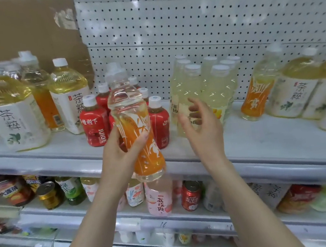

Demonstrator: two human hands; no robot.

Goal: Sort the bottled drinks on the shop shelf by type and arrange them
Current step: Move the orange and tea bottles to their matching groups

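Note:
My left hand point(120, 148) grips an orange-labelled clear bottle point(138, 130) in front of the white shelf point(261, 140), tilted slightly left. My right hand point(201, 127) hovers open beside it, fingers spread, in front of a group of pale yellow bottles point(211, 89). Small red juice bottles point(94, 123) stand behind the held bottle. Big tea bottles with white labels point(12, 112) stand at the left and more of these tea bottles point(298, 89) at the right. A second orange-labelled bottle point(258, 92) stands right of the pale group.
A white pegboard point(188, 29) backs the shelf and brown cardboard point(15, 28) covers the upper left. The shelf below holds a pink bottle point(159, 199), a red can point(190, 195), a gold can point(48, 195) and green tea bottles point(72, 190). More drinks fill lower shelves.

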